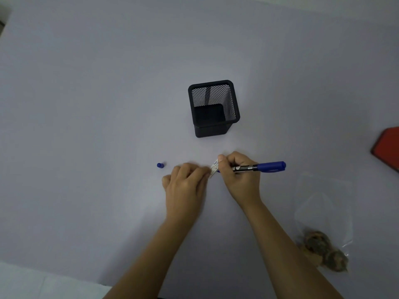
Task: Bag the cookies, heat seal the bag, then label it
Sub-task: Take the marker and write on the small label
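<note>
Though illegible, writing on label (214, 167), tight in left grip (186, 184); marker (269, 166) and label in right grip (236, 174).

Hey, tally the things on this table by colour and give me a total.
Blue: 2, marker and small cap
Black: 1, mesh pen holder
Red: 1, flat object at right edge
Clear: 1, cookie bag
White: 1, label
Total: 6

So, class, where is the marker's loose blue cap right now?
In the head view the blue cap lies on the table just left of the left hand, not touching it.
</note>
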Action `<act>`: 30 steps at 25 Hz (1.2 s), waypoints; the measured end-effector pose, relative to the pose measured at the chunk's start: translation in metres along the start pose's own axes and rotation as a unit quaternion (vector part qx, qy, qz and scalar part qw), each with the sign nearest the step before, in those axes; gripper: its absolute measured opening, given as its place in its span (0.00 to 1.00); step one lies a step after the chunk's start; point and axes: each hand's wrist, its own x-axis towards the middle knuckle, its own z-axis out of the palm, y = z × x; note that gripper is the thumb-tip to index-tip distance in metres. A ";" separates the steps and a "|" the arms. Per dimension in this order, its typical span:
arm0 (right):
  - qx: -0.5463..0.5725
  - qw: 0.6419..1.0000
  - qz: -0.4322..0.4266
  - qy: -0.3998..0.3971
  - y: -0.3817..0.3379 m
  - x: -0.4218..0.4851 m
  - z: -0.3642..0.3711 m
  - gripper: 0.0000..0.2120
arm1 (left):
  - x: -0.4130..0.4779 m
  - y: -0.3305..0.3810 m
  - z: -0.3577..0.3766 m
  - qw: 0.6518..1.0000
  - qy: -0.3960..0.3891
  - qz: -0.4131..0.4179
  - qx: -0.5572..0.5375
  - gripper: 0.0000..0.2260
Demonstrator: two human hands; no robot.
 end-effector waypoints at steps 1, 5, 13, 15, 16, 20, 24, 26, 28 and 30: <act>0.004 1.000 -0.003 0.000 0.000 0.000 0.000 0.16 | 0.008 -0.004 -0.003 0.999 -0.013 0.035 0.008 0.10; 0.013 1.000 -0.017 0.003 0.000 0.000 0.000 0.18 | 0.030 -0.019 -0.013 0.985 -0.092 0.146 -0.004 0.11; 0.006 1.000 -0.009 0.001 0.003 -0.001 0.001 0.15 | 0.032 -0.022 -0.015 0.981 -0.108 0.159 -0.027 0.10; -0.007 1.000 -0.006 -0.002 0.003 0.000 0.001 0.16 | 0.030 -0.021 -0.015 0.982 -0.107 0.156 -0.029 0.09; -0.010 1.000 -0.005 -0.004 0.003 0.000 0.001 0.16 | 0.029 -0.021 -0.015 0.982 -0.108 0.153 -0.032 0.09; -0.019 1.000 -0.003 -0.002 0.004 0.000 0.001 0.15 | 0.028 -0.022 -0.011 0.985 -0.096 0.136 -0.039 0.09; -0.033 0.999 -0.004 0.005 0.004 -0.001 0.001 0.15 | 0.026 -0.020 -0.009 0.990 -0.077 0.103 -0.053 0.10; -0.040 0.999 -0.005 0.011 0.004 -0.002 0.001 0.15 | 0.023 -0.022 -0.007 0.990 -0.057 0.114 -0.061 0.09; -0.050 0.999 -0.009 0.016 0.003 -0.002 0.002 0.15 | 0.021 -0.025 -0.006 0.988 -0.039 0.143 -0.052 0.08; -0.055 0.998 -0.010 0.018 0.003 -0.002 0.002 0.15 | 0.019 -0.026 -0.006 0.985 -0.031 0.164 -0.035 0.07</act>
